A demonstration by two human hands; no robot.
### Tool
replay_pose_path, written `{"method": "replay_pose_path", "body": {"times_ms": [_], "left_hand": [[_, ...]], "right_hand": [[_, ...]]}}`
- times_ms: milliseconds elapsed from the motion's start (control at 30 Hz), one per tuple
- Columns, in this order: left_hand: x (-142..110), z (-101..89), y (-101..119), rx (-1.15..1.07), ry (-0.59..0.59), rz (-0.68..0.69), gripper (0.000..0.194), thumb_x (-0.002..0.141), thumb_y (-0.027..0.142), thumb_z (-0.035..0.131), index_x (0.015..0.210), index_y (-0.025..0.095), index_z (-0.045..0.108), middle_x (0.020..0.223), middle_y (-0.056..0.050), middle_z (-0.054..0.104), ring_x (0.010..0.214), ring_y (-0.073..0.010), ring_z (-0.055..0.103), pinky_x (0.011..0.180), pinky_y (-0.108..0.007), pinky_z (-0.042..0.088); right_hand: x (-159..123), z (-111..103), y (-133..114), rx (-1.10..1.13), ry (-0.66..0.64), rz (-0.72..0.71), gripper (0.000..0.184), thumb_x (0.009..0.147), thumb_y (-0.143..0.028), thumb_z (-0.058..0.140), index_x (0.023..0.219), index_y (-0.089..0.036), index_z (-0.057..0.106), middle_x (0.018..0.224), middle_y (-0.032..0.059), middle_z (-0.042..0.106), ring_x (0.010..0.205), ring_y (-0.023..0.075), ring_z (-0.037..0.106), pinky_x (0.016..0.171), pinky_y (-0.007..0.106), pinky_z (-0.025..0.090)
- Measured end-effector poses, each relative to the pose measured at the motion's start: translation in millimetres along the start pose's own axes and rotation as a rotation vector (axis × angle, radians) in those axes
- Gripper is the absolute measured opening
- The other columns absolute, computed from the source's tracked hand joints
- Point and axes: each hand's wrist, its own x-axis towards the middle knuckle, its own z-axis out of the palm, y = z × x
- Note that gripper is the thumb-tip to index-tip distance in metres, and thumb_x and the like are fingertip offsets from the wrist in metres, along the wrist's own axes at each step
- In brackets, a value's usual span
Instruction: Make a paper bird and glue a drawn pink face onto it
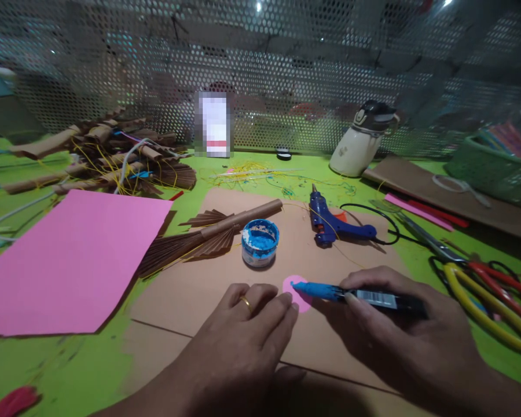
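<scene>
My right hand is closed round a black marker pen with a white label, its front end coated in blue paint. The pen's tip touches a small pink paper circle, where a blue dot shows. My left hand, a ring on one finger, presses bent fingertips on the circle's left edge and holds it against the brown paper. Just beyond the hands stands an open tub of blue paint. A folded brown paper piece with pleated fans lies left of the tub.
A blue glue gun lies behind my right hand; scissors are at right. A pink sheet and a heap of brown paper pieces occupy the left. A phone, a white jug and a green basket stand behind.
</scene>
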Motion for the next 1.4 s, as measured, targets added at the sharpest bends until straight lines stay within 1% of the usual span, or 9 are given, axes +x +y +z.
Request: {"method": "replay_pose_path", "body": {"times_ms": [167,300,500,567,800,967,1133,1300,1400], "left_hand": [[0.3,0.5,-0.1,0.004,0.012,-0.002,0.032,0.095,0.017,0.041,0.124,0.008,0.054,0.121,-0.015,0.062,0.107,-0.0278,0.050,0.082,-0.043,0.042],[0.2,0.3,0.1,0.013,0.024,0.003,0.032,0.097,0.019,0.038,0.122,0.009,0.055,0.121,-0.015,0.062,0.107,-0.0277,0.050,0.082,-0.042,0.042],[-2.1,1.7,-1.5,0.015,0.020,0.005,0.032,0.097,0.025,0.042,0.122,0.010,0.055,0.121,-0.015,0.062,0.107,-0.0279,0.050,0.082,-0.042,0.041],[-2.4,2.0,-2.0,0.020,0.017,0.009,0.033,0.097,0.028,0.044,0.123,0.010,0.055,0.121,-0.015,0.062,0.108,-0.0283,0.050,0.082,-0.042,0.040],[1.1,-1.2,-1.5,-0.008,0.033,0.006,0.045,0.100,0.043,0.035,0.119,0.009,0.057,0.117,-0.014,0.064,0.105,-0.0272,0.049,0.080,-0.042,0.039],[1.6,-2.0,-2.0,-0.016,0.013,-0.004,0.043,0.099,0.043,0.037,0.119,0.010,0.057,0.117,-0.015,0.064,0.106,-0.0273,0.050,0.080,-0.042,0.040],[1.3,-1.6,-1.9,-0.012,0.006,-0.007,0.044,0.099,0.044,0.035,0.120,0.010,0.056,0.120,-0.014,0.063,0.106,-0.0277,0.050,0.081,-0.041,0.038],[-0.7,-0.6,-2.0,0.011,0.020,0.010,0.045,0.100,0.044,0.034,0.120,0.010,0.057,0.119,-0.015,0.063,0.106,-0.0273,0.049,0.081,-0.041,0.039],[-1.3,0.4,-2.5,0.025,0.007,0.014,0.040,0.099,0.038,0.038,0.121,0.010,0.056,0.120,-0.016,0.062,0.107,-0.0279,0.048,0.081,-0.042,0.040]], "right_hand": [[0.9,0.9,-1.2,0.035,-0.036,0.023,0.022,0.079,-0.042,0.069,0.080,-0.020,0.069,0.060,0.0056,0.068,0.050,0.0173,0.062,0.044,0.025,0.050],[-0.4,0.2,2.2,0.015,-0.018,-0.027,0.019,0.080,-0.039,0.068,0.079,-0.021,0.068,0.059,0.0040,0.067,0.048,0.0165,0.061,0.044,0.025,0.048],[-1.2,-2.8,1.1,-0.171,0.214,-0.134,0.008,0.079,-0.031,0.065,0.076,-0.024,0.067,0.064,0.0007,0.068,0.050,0.0142,0.060,0.044,0.022,0.046],[0.1,-4.6,-1.1,-0.230,0.240,-0.172,0.008,0.078,-0.029,0.063,0.074,-0.024,0.067,0.067,0.0006,0.069,0.052,0.0143,0.061,0.046,0.022,0.047],[3.2,-10.3,-3.9,-0.301,0.230,-0.232,0.009,0.078,-0.026,0.061,0.071,-0.025,0.066,0.066,-0.0008,0.070,0.053,0.0143,0.062,0.047,0.022,0.048],[3.1,-11.1,-3.4,-0.330,0.212,-0.212,0.010,0.077,-0.027,0.060,0.069,-0.025,0.066,0.062,-0.0023,0.068,0.049,0.0130,0.059,0.043,0.021,0.044],[1.2,-8.3,-2.7,-0.303,0.196,-0.172,0.010,0.077,-0.028,0.062,0.070,-0.023,0.066,0.061,-0.0001,0.068,0.048,0.0142,0.059,0.039,0.022,0.041],[-0.4,-6.5,-1.1,-0.206,0.152,-0.090,0.013,0.078,-0.033,0.065,0.072,-0.021,0.067,0.057,0.0010,0.066,0.042,0.0137,0.055,0.036,0.022,0.041],[-0.1,-5.7,-0.2,-0.164,0.124,-0.064,0.014,0.077,-0.034,0.067,0.072,-0.020,0.067,0.056,0.0010,0.064,0.042,0.0134,0.055,0.036,0.022,0.043]]}}
